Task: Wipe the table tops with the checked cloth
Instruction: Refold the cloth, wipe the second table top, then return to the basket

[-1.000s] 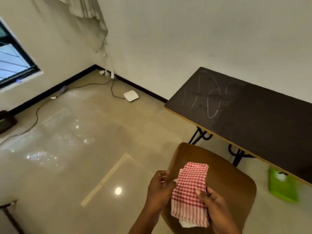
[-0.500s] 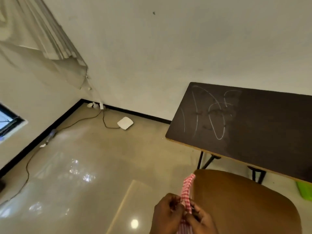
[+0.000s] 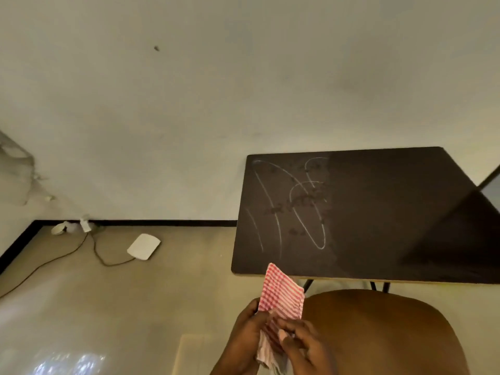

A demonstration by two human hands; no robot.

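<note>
One pale wall [image 3: 189, 104] fills the upper half of the view, black skirting along its foot. Below it, glossy beige floor [image 3: 108, 307], with glare patches at lower left. Dark table top [image 3: 392, 226] stands against the wall at right, black legs showing under its near edge; white chalk scribbles [image 3: 295, 204] and smudges cover its left part, the right part is plain. Brown wooden chair [image 3: 378, 334] sits just in front of the table, nearest the camera. Left hand [image 3: 246, 336] and right hand [image 3: 305, 347] meet at bottom centre, beside the chair's left edge, both with fingers curled and pinching the lower part of the checked cloth [image 3: 281, 293]. Cloth is red-and-white, folded, held upright in the air; its top corner overlaps the table's near left corner in the view, contact not discernible. White flat device [image 3: 143, 246] lies on the floor near the skirting, a thin cable [image 3: 100, 255] trailing from it towards the corner.
</note>
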